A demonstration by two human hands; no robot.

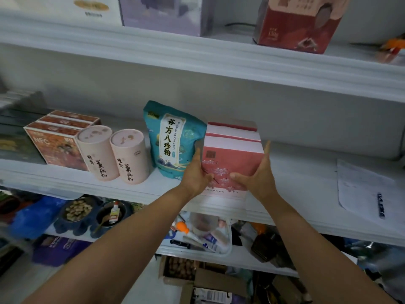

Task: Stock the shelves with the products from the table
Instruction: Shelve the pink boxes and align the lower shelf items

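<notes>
Left grip [195,172] and right grip [256,174]: I read both as gripping the pink box [232,163]. Each takes one side, with the thumbs on the flowered front face and the fingers running up the side walls.

Pink box: upright on the middle shelf [306,183], with its base at the front edge. I cannot tell whether its weight is fully on the board. A second box [232,127] with a similar top stands just behind it, apparently touching.

Left of the left grip:
- Teal pouch [173,139], upright and sealed, just beside the pink box.
- Two pink canisters [96,152] [129,156], lids on, side by side.
- A row of three orange cartons [54,145], closed.

I cannot see what is inside any of these.

Right of the box: a paper sheet [361,187] lies flat on the same shelf, well apart.

Upper shelf: a red carton [295,25] and a lavender box [164,14], both closed.

Lower shelf:
- Clear tub [228,249] holding small mixed items, too blurred to name.
- Dark bowl [63,218] of what look like peanuts.
- Beside it, a second bowl [127,210] with a small bottle and a spoon.

Below that: an open cardboard box [163,270] of brown round pieces.
</notes>
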